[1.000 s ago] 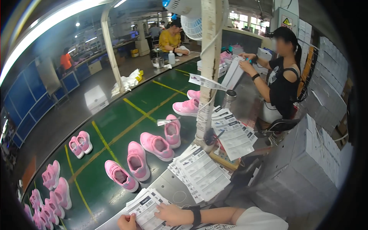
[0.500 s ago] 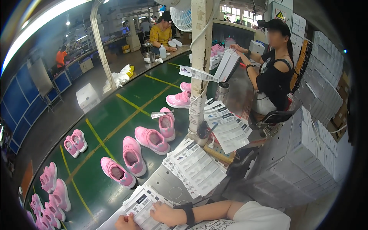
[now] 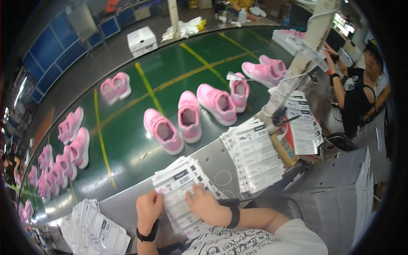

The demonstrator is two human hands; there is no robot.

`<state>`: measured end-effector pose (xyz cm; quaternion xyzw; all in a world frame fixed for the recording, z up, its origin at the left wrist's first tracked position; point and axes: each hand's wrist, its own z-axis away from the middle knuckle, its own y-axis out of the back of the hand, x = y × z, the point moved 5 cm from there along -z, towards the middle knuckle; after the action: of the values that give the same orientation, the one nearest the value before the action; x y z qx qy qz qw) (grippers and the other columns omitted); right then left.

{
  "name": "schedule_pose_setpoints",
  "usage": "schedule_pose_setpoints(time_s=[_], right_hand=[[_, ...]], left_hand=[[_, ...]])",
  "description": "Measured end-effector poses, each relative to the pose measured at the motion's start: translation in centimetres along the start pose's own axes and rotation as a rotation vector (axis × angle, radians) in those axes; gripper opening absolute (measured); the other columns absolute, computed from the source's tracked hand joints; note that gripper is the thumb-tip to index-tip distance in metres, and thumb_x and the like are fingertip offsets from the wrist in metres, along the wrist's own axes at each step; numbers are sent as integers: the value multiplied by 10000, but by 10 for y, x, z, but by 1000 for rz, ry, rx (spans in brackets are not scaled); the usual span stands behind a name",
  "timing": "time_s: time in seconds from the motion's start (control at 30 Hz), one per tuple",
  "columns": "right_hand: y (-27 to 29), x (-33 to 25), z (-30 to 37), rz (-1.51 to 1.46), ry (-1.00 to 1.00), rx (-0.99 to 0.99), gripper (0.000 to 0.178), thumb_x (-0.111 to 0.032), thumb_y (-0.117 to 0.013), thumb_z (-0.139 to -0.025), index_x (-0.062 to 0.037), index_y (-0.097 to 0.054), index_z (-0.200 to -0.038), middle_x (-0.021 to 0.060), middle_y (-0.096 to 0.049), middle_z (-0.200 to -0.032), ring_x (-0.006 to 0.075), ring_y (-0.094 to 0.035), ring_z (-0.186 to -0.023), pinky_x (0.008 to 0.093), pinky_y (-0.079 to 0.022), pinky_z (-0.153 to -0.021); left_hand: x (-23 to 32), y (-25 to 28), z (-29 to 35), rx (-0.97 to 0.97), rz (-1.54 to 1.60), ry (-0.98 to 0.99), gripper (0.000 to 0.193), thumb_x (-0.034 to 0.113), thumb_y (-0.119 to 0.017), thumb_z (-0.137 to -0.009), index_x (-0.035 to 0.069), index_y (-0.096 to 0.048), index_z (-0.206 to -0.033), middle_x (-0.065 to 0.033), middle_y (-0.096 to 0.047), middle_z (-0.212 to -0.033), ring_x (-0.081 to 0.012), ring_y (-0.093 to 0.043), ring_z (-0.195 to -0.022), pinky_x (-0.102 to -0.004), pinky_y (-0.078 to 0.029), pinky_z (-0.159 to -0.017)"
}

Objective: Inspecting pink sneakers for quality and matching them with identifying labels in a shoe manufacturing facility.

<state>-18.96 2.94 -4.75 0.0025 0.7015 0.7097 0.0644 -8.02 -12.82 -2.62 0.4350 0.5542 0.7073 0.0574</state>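
Both my hands are at a stack of white printed label sheets on the grey metal ledge. My left hand, with a dark band on its wrist, is closed, thumb and fingertips at the left edge of the top sheet. Lying on the stack, my right hand has its fingers stretched apart, with a black band on the wrist. Beyond the sheets, several pink shoes stand on the green belt, the nearest a single pink shoe. A pink shoe with a white tag stands farther right.
More label sheets lie in a right-hand stack and a left-hand stack. A painted post rises beside a power strip. A co-worker sits at the right. White cartons are piled nearby. A white box stands beyond the belt.
My view has tilted down and turned left, bringing the left-hand sheets into sight. My left hand is now fully visible at the sheet's edge. My right hand stays on the stack.
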Motion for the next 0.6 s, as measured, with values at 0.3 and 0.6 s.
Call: schedule_pose_setpoints(time_s=[0.3,0.6], right_hand=[[6,-1,6,-52,20,-158,891,-190,-807,-626,102,-435,-1381,433,-457,-1353,567,-444,-1289,499,-492,-899],[3,0,8,-46,20,-145,930,-228,-820,-613,97,-428,-1392,430,-443,-1370,560,-439,-1297,498,-480,-909]], left_hand=[[-22,-11,5,152,285,235,250,189,-796,-795,-25,-678,-742,-159,-682,-671,-252,-652,-554,-319,-480,-541],[21,-10,18,455,-141,-258,136,118,-796,-767,56,-679,-739,-75,-566,-596,-264,-572,-524,-335,-438,-491]])
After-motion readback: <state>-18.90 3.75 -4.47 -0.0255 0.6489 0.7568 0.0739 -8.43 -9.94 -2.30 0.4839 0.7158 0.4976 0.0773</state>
